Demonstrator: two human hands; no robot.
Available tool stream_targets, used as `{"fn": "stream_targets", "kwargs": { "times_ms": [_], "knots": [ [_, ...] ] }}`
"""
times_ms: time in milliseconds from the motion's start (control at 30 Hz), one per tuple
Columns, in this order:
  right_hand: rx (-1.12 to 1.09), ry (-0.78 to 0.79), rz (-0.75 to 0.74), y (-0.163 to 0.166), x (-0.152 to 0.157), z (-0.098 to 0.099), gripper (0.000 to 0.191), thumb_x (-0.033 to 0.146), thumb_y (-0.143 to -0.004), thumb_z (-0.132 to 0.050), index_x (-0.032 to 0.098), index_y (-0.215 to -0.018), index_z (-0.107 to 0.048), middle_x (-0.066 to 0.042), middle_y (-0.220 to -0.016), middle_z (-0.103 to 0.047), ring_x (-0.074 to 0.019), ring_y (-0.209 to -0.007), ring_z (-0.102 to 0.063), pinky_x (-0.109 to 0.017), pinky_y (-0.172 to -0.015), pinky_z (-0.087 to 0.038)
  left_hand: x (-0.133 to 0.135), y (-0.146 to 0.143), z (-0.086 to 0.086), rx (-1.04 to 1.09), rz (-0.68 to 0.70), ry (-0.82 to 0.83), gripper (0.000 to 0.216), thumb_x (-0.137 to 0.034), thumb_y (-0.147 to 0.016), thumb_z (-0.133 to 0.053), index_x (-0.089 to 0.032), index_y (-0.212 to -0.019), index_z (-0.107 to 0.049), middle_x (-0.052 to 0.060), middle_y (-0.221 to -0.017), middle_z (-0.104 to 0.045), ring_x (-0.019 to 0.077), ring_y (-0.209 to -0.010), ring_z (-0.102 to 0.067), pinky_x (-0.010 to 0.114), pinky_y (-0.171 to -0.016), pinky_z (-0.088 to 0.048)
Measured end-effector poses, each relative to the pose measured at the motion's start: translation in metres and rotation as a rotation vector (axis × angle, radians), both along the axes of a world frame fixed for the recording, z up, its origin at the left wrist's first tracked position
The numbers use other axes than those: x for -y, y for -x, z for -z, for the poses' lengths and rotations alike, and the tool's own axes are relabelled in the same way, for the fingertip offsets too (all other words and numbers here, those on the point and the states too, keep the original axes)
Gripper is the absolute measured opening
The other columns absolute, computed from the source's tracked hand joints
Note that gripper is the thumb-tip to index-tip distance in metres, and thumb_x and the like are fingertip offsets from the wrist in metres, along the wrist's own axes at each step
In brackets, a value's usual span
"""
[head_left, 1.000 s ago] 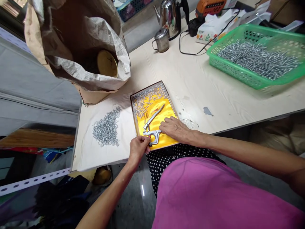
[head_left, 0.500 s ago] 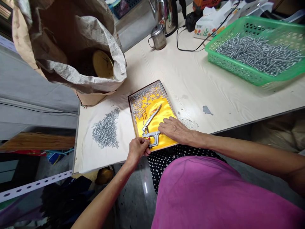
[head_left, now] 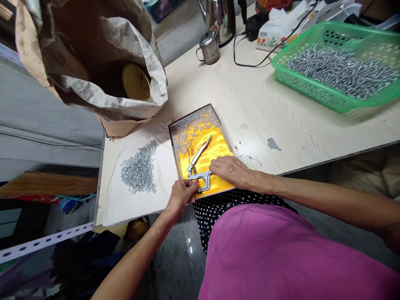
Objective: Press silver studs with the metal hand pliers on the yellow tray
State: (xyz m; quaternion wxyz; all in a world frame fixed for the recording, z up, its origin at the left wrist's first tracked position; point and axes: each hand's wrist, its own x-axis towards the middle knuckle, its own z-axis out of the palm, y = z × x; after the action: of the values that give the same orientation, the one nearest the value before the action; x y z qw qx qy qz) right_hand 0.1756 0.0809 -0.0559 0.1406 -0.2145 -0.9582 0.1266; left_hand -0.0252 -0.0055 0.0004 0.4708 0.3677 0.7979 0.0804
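Grey hand-press snap pliers (head_left: 204, 180) lie over a shallow tray (head_left: 175, 155) lined with yellow cloth. Their long silver handle (head_left: 200, 152) is swung up, away from the body. My right hand (head_left: 231, 170) is closed at the right end of the pliers, its curled fingers partly hiding what they grip. At the jaw, my left hand (head_left: 183, 192) pinches beside a small red part (head_left: 197, 181); whatever lies between the fingertips is too small to make out. Small metal tubes (head_left: 184, 133) are scattered in the tray's far part.
A pile of short metal tubes (head_left: 137, 171) lies on the table left of the tray. Behind it stands a big open paper sack (head_left: 131, 114) with a yellow scoop (head_left: 136, 82). A green basket (head_left: 309, 89) of metal parts, a metal cup (head_left: 210, 52) and a black cable (head_left: 250, 65) are farther back.
The whole view has shifted slightly. Both hands keep almost the same places at the pliers, and the handle stays raised.
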Motion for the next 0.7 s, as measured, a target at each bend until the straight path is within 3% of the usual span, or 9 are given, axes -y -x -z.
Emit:
{"fn": "stream_targets", "kwargs": {
  "times_ms": [233, 267, 367, 467, 567, 700],
  "knots": [
    [0.043, 0.068, -0.014, -0.001, -0.005, 0.0, 0.006, 0.019, -0.098, -0.055, 0.018, -0.1, -0.06, -0.008, -0.1, -0.065, -0.0213, -0.086, -0.055, -0.033, -0.07, -0.039, 0.002, 0.0, 0.002, 0.024, -0.02, 0.0, 0.028, -0.019, -0.094, -0.057, -0.017, -0.067, -0.061, -0.004, -0.039, -0.054, 0.0084, -0.033, -0.043, 0.018, -0.039, -0.032],
    [0.046, 0.063, -0.003, -0.001, -0.009, -0.002, 0.01, 0.024, -0.096, -0.06, 0.018, -0.103, -0.06, -0.01, -0.108, -0.064, -0.0229, -0.091, -0.056, -0.034, -0.073, -0.042, 0.003, -0.001, 0.002, 0.026, -0.026, -0.002, 0.027, -0.019, -0.094, -0.057, -0.016, -0.068, -0.061, -0.004, -0.039, -0.054, 0.0084, -0.033, -0.043, 0.018, -0.039, -0.032],
    [0.043, -0.015, 0.009, 0.0, -0.027, -0.009, 0.051, 0.042, -0.084, -0.077, 0.015, -0.122, -0.058, -0.018, -0.139, -0.054, -0.0337, -0.117, -0.05, -0.043, -0.09, -0.044, 0.004, -0.001, 0.001, 0.015, -0.033, -0.015, 0.025, -0.02, -0.094, -0.058, -0.015, -0.069, -0.063, -0.004, -0.039, -0.054, 0.0079, -0.033, -0.043, 0.017, -0.039, -0.031],
    [0.073, -0.07, -0.043, 0.006, -0.046, -0.012, 0.08, 0.056, -0.076, -0.081, 0.013, -0.137, -0.051, -0.02, -0.147, -0.047, -0.0399, -0.128, -0.042, -0.052, -0.103, -0.039, 0.005, -0.001, 0.002, -0.008, -0.028, -0.018, 0.025, -0.021, -0.094, -0.057, -0.015, -0.07, -0.065, -0.004, -0.038, -0.053, 0.0078, -0.032, -0.043, 0.017, -0.038, -0.031],
    [0.109, -0.059, -0.057, 0.012, -0.055, -0.011, 0.083, 0.063, -0.074, -0.079, 0.013, -0.135, -0.052, -0.019, -0.137, -0.055, -0.0382, -0.119, -0.046, -0.054, -0.104, -0.036, 0.004, -0.001, 0.004, -0.022, -0.019, -0.022, 0.027, -0.022, -0.093, -0.057, -0.015, -0.068, -0.065, -0.004, -0.038, -0.053, 0.0083, -0.032, -0.043, 0.018, -0.038, -0.032],
    [0.159, -0.032, -0.045, 0.013, -0.053, -0.013, 0.073, 0.062, -0.075, -0.08, 0.011, -0.124, -0.059, -0.019, -0.133, -0.056, -0.0353, -0.111, -0.048, -0.048, -0.094, -0.041, 0.004, -0.001, 0.005, -0.049, -0.014, -0.029, 0.031, -0.023, -0.092, -0.057, -0.017, -0.061, -0.061, -0.004, -0.039, -0.053, 0.0085, -0.033, -0.043, 0.019, -0.04, -0.033]
  ]
}}
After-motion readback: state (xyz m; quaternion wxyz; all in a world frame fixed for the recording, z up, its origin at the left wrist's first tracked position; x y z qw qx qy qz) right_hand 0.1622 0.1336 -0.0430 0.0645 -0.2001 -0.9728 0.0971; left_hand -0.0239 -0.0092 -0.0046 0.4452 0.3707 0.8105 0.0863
